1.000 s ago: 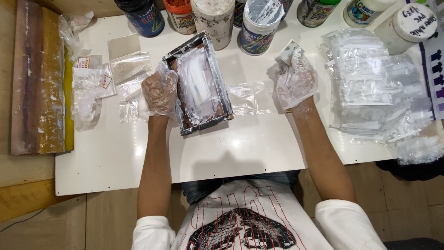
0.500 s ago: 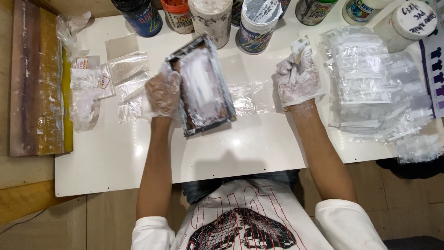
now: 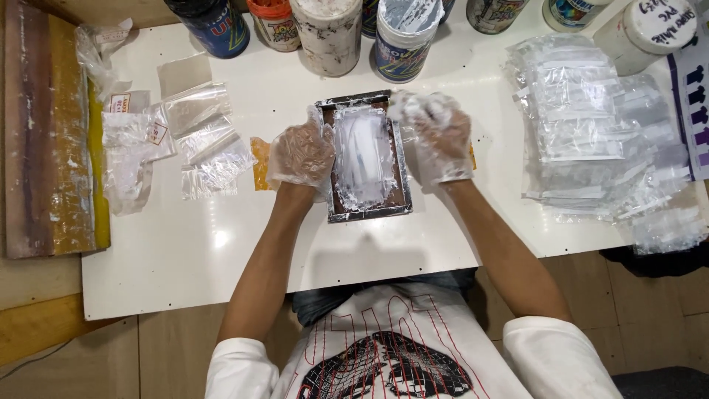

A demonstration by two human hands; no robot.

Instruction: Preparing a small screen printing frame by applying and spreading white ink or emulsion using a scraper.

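A: What takes up the most room?

B: The white surface [image 3: 221, 258]. Its near edge runs just in front of the person's torso, and its left edge sits beside a long wooden board [image 3: 44, 140] with a yellow strip. The widest bare stretch is the near-left part, between the frame and that left edge.

A: And on the right?

B: A big heap of clear plastic bags [image 3: 591, 125] fills the far-right part and spills to the right edge, so little room is left there. A smaller scatter of loose plastic bags [image 3: 199, 137] lies on the left, well apart from the heap.

A: The far edge?

B: Lined with paint jars [image 3: 329, 29], set close together.

A: Where is the frame?

B: The small rectangular frame [image 3: 365, 159], smeared white inside, lies flat at the middle, just short of the jars. Open surface lies between it and the near edge.

A: The hands?

B: Both wear thin clear gloves. The left hand [image 3: 301, 153] curls over the frame's left edge, gripping it. The right hand [image 3: 442, 140] rests on the right edge, fingers bent; I cannot tell whether it grips or only presses. An orange scrap [image 3: 260, 162] peeks out beside the left hand.
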